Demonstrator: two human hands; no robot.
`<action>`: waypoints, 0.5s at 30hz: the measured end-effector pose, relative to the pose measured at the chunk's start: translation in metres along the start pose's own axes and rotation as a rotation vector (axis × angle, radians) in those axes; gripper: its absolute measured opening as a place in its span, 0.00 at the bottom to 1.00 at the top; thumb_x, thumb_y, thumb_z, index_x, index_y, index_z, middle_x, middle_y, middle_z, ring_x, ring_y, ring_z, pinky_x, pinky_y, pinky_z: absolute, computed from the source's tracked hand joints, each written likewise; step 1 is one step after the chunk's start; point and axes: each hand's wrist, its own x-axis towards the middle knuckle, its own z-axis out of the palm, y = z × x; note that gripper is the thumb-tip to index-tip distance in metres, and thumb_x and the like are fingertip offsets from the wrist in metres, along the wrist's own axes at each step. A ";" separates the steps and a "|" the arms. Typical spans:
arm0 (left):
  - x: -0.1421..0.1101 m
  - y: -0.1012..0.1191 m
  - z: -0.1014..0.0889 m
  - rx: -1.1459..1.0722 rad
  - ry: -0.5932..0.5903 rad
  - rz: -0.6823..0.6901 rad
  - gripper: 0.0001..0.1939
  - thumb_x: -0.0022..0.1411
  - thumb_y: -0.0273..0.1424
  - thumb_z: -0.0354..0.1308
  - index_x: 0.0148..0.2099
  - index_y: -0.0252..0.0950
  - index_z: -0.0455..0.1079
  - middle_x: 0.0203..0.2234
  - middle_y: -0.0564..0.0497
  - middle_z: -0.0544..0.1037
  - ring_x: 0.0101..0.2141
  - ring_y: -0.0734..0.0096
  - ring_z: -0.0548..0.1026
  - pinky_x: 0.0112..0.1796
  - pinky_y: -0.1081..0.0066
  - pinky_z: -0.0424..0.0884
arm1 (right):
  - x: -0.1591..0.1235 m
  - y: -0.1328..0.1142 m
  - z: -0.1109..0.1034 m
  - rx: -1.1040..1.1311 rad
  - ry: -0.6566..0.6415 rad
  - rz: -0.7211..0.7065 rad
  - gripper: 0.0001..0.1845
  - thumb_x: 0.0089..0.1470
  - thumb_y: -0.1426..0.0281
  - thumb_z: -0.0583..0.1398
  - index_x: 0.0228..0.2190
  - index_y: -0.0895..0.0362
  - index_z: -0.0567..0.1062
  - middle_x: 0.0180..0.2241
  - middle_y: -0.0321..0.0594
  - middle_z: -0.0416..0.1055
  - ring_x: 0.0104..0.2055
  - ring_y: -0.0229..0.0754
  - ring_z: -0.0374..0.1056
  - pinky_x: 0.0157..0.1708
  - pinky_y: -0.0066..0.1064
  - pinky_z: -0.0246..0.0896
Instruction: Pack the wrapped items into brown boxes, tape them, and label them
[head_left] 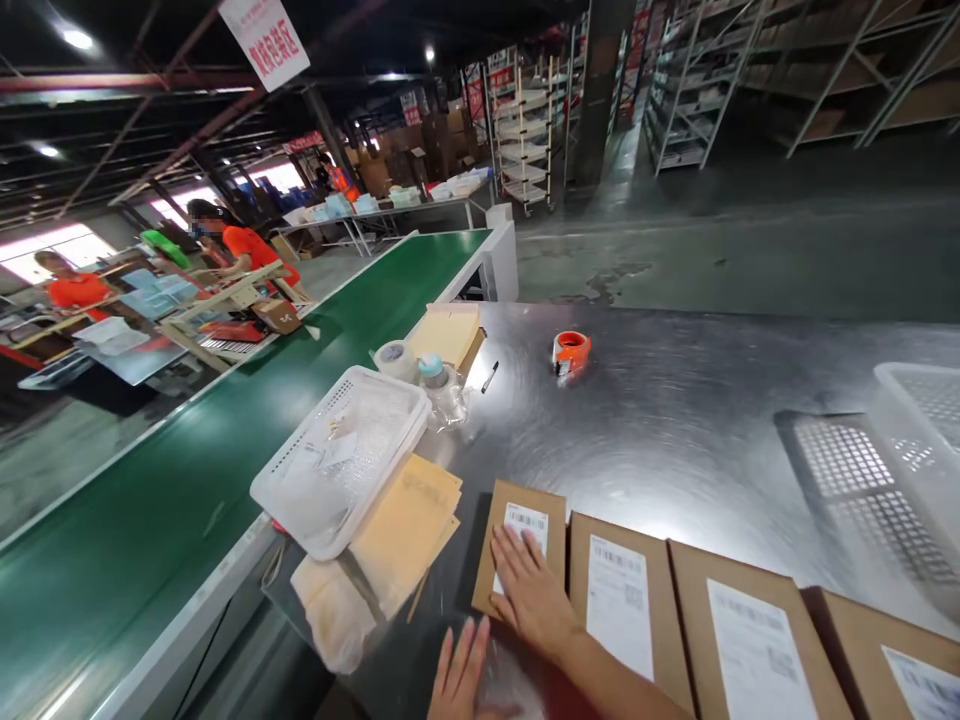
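Note:
My right hand (536, 600) lies with its fingers stretched out on the white shipping label (527, 518) of the leftmost cardboard box (486, 560), partly covering it. Closer to the bottom edge is my left hand (461, 670), fingers extended and holding nothing I can see. Beside it on the table is some clear plastic (510, 680), cut off by the frame. More labelled boxes stand in a row to the right, among them a second box (581, 540), a third box (686, 590) and a fourth box (847, 630).
An orange tape dispenser (572, 352) and a black marker (490, 377) lie on the metal table (660, 400). Padded envelopes (412, 520) and a white basket (337, 470) are at left, against the green conveyor belt (210, 460). Another white basket (922, 420) is at right. Co-workers stand beyond the belt.

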 end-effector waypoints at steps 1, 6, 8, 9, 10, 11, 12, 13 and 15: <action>0.007 0.007 -0.002 0.072 -0.005 0.051 0.19 0.48 0.25 0.63 0.43 0.49 0.79 0.63 0.55 0.64 0.67 0.51 0.51 0.67 0.53 0.29 | 0.000 0.000 -0.001 0.025 -0.075 -0.110 0.35 0.59 0.61 0.53 0.64 0.61 0.56 0.67 0.48 0.50 0.68 0.52 0.46 0.66 0.50 0.39; 0.025 0.033 -0.006 0.439 -0.029 0.265 0.14 0.39 0.18 0.55 0.20 0.43 0.75 0.64 0.56 0.58 0.66 0.48 0.54 0.65 0.43 0.35 | 0.037 0.024 -0.022 -0.076 -0.097 0.209 0.33 0.60 0.64 0.51 0.63 0.64 0.58 0.66 0.52 0.48 0.69 0.55 0.45 0.66 0.55 0.39; 0.027 0.036 -0.006 0.499 -0.037 0.271 0.11 0.36 0.18 0.54 0.17 0.41 0.71 0.65 0.54 0.56 0.66 0.46 0.53 0.65 0.41 0.37 | 0.043 0.025 -0.028 -0.132 -0.020 0.378 0.32 0.59 0.65 0.51 0.62 0.68 0.59 0.66 0.57 0.48 0.69 0.58 0.44 0.66 0.58 0.37; 0.028 0.037 -0.006 0.525 -0.047 0.261 0.10 0.35 0.19 0.54 0.16 0.40 0.70 0.66 0.53 0.55 0.66 0.45 0.52 0.64 0.40 0.38 | 0.038 0.022 -0.029 -0.120 -0.014 0.366 0.33 0.59 0.65 0.52 0.62 0.68 0.59 0.66 0.57 0.48 0.68 0.59 0.44 0.66 0.58 0.37; 0.028 0.037 -0.007 0.551 -0.059 0.243 0.09 0.34 0.19 0.54 0.16 0.39 0.69 0.66 0.52 0.55 0.66 0.44 0.51 0.64 0.39 0.38 | 0.027 0.018 -0.028 -0.073 -0.036 0.293 0.33 0.57 0.66 0.53 0.62 0.67 0.60 0.66 0.57 0.48 0.68 0.58 0.44 0.66 0.58 0.38; 0.028 0.036 -0.008 0.571 -0.064 0.226 0.08 0.33 0.20 0.54 0.16 0.39 0.68 0.66 0.52 0.56 0.66 0.43 0.50 0.63 0.38 0.39 | 0.012 0.011 -0.026 0.005 -0.086 0.177 0.34 0.56 0.66 0.55 0.62 0.65 0.60 0.66 0.55 0.48 0.68 0.58 0.44 0.66 0.57 0.39; 0.028 0.035 -0.009 0.583 -0.054 0.215 0.08 0.32 0.21 0.54 0.17 0.39 0.68 0.66 0.51 0.57 0.66 0.43 0.50 0.63 0.39 0.40 | -0.007 0.004 -0.023 0.108 -0.157 0.046 0.35 0.54 0.66 0.56 0.62 0.63 0.60 0.66 0.53 0.49 0.68 0.57 0.44 0.66 0.55 0.40; 0.026 0.034 -0.010 0.576 -0.029 0.221 0.08 0.33 0.21 0.54 0.18 0.39 0.69 0.66 0.50 0.58 0.66 0.44 0.52 0.63 0.40 0.42 | -0.029 -0.003 -0.019 0.225 -0.222 -0.055 0.35 0.54 0.65 0.56 0.62 0.60 0.60 0.66 0.51 0.50 0.68 0.56 0.45 0.66 0.54 0.41; 0.019 0.031 -0.007 0.492 0.087 0.292 0.07 0.40 0.24 0.55 0.23 0.41 0.72 0.63 0.46 0.65 0.63 0.46 0.60 0.62 0.44 0.51 | -0.073 -0.020 -0.013 0.482 -0.276 -0.060 0.32 0.58 0.61 0.52 0.63 0.55 0.61 0.65 0.47 0.55 0.67 0.53 0.50 0.65 0.49 0.45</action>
